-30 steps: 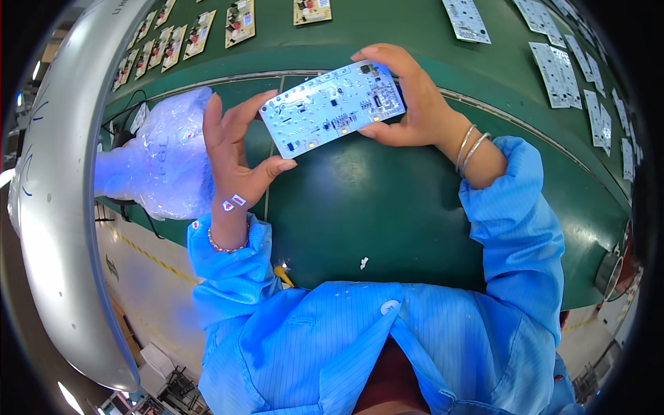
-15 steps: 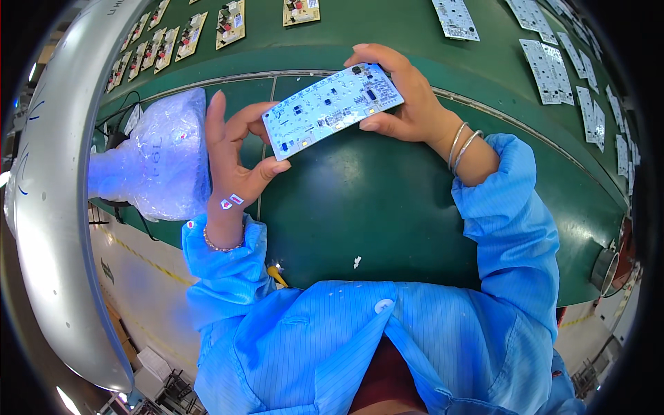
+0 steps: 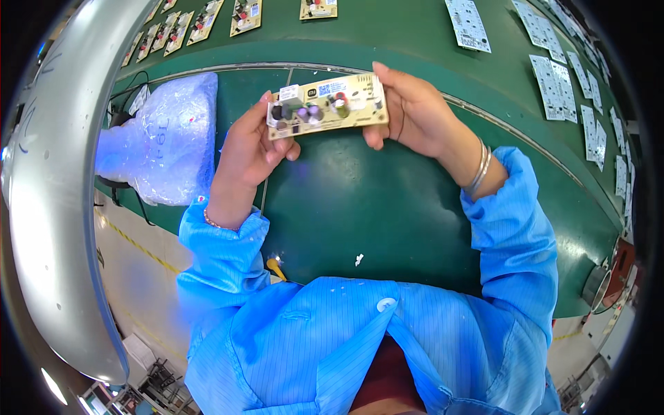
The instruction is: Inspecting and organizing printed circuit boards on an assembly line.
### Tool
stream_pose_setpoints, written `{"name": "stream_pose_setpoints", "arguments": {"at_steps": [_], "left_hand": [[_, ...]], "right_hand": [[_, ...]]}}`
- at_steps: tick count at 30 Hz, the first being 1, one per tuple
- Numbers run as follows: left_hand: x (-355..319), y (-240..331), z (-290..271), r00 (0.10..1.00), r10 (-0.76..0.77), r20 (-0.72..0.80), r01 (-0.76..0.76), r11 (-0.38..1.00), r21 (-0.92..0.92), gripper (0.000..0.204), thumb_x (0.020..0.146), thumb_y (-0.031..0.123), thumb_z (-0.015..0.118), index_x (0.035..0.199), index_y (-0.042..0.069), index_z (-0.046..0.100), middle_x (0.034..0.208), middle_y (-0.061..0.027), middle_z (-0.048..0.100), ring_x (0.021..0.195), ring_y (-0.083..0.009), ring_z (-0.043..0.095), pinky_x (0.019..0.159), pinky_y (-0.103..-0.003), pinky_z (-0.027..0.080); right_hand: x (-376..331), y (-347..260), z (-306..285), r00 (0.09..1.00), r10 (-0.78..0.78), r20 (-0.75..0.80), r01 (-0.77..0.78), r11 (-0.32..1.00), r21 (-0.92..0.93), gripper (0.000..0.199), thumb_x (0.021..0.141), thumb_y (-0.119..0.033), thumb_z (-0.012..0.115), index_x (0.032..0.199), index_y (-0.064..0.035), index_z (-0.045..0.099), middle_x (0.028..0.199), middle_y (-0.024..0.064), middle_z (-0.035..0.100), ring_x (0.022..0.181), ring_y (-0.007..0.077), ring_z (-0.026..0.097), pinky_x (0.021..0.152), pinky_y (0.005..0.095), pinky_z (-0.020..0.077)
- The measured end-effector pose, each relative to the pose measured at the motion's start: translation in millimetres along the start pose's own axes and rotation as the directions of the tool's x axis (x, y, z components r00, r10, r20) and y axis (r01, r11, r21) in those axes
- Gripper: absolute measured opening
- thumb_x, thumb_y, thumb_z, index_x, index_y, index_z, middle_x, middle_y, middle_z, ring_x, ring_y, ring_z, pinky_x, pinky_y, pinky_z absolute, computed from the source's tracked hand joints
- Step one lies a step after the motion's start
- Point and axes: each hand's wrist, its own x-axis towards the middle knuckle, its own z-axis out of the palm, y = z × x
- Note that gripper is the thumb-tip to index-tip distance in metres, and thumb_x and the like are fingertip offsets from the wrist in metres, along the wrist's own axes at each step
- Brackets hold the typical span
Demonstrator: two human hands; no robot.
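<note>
A tan circuit board (image 3: 354,114) is held up over the green table, its component side facing me. On it stand a white block-shaped part, dark and purple round parts, a red part and a printed label. My left hand (image 3: 250,142) pinches the board's left end between thumb and fingers. At the opposite end my right hand (image 3: 409,111) is closed on the board's edge, with two bangles on that wrist. The board's other face is turned away from view.
Tan boards (image 3: 202,22) lie in rows at the far left, pale boards (image 3: 550,86) at the far right. A plastic-wrapped object (image 3: 166,138) stands left, beside a large silver lamp-like housing (image 3: 55,200). A yellow-tipped item (image 3: 275,268) and a white scrap (image 3: 359,260) lie near me.
The board has been flipped from its pale, flat side to its component side and is now nearly level. My left hand's fingers have closed onto its left end.
</note>
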Motion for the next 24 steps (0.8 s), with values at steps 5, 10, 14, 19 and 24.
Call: {"name": "stream_pose_setpoints", "arguments": {"at_steps": [5, 10, 14, 19, 24], "left_hand": [[6, -2, -3, 0.988, 0.016, -0.151, -0.034, 0.993, -0.116, 0.026, 0.086, 0.019, 0.04, 0.1, 0.002, 0.053, 0.066, -0.0031, 0.057, 0.034, -0.0046, 0.033, 0.041, -0.02, 0.038], [7, -4, -7, 0.994, -0.04, -0.105, 0.028, 0.993, -0.117, 0.029, 0.083, 0.012, 0.041, 0.108, 0.0, 0.049, 0.076, -0.0048, 0.059, 0.035, -0.0023, 0.033, 0.038, -0.016, 0.038], [6, -6, 0, 0.993, -0.023, -0.118, -0.001, 0.981, -0.196, 0.033, 0.083, 0.013, 0.04, 0.112, -0.001, 0.046, 0.078, -0.0064, 0.06, 0.036, -0.0034, 0.035, 0.048, -0.022, 0.043], [2, -2, -2, 0.956, 0.102, 0.273, 0.019, 0.912, -0.41, 0.04, 0.087, 0.023, 0.035, 0.12, 0.001, 0.039, 0.089, -0.0091, 0.059, 0.049, -0.0112, 0.046, 0.064, -0.035, 0.043], [-3, -12, 15, 0.928, 0.095, 0.361, -0.002, 0.968, -0.249, 0.046, 0.09, 0.033, 0.033, 0.126, 0.005, 0.03, 0.101, -0.014, 0.056, 0.075, -0.0231, 0.057, 0.071, -0.038, 0.044]], "right_hand": [[-16, 18, 41, 0.986, 0.109, 0.124, -0.13, 0.976, 0.177, 0.047, 0.088, -0.038, 0.037, 0.113, 0.0011, 0.041, 0.105, 0.0153, 0.053, 0.067, 0.025, 0.061, 0.056, 0.0304, 0.0494], [-25, 22, 62, 0.991, 0.097, 0.088, -0.113, 0.973, 0.202, 0.05, 0.087, -0.042, 0.036, 0.114, 0.0001, 0.04, 0.108, 0.0137, 0.05, 0.071, 0.0258, 0.06, 0.056, 0.0303, 0.0486], [-25, 22, 61, 0.994, 0.062, 0.085, -0.081, 0.965, 0.248, 0.048, 0.087, -0.042, 0.036, 0.111, -0.0011, 0.044, 0.105, 0.0119, 0.052, 0.071, 0.0249, 0.06, 0.057, 0.0313, 0.0484], [-11, 14, 24, 0.993, -0.03, -0.117, 0.052, 0.98, 0.189, 0.037, 0.088, -0.035, 0.038, 0.099, -0.0027, 0.051, 0.086, 0.0102, 0.059, 0.062, 0.018, 0.057, 0.054, 0.0284, 0.0474], [3, 14, 1, 0.955, 0.015, -0.295, 0.067, 0.961, 0.268, 0.024, 0.087, -0.023, 0.04, 0.089, -0.002, 0.05, 0.072, 0.0083, 0.059, 0.052, 0.0148, 0.054, 0.047, 0.0242, 0.0457]]}}
